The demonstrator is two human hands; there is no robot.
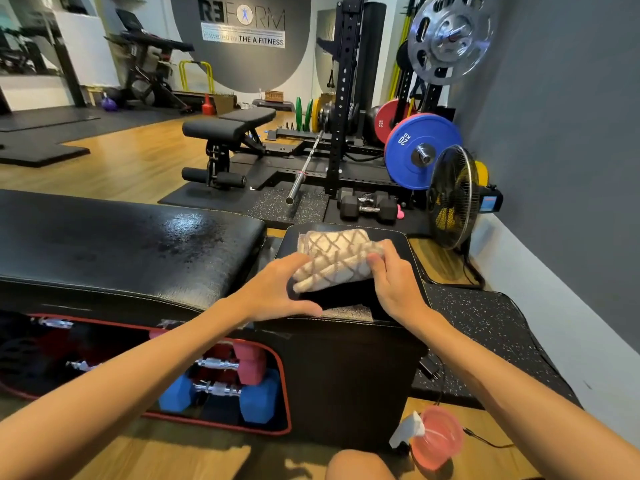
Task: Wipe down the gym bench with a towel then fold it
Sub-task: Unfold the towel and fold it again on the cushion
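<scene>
Both hands hold a folded towel on the bench's small seat pad.

The left hand grips the towel's near-left edge, and the right hand pinches its right side. The cream, diamond-patterned towel lies on the black worktop, whose long pad shows wet patches; a pink spray bottle stands on the floor.

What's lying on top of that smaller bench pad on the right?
A folded patterned towel lies on the pad, with the left hand and right hand holding its near corners. The pad surface beneath the towel and hands is hidden.
</scene>
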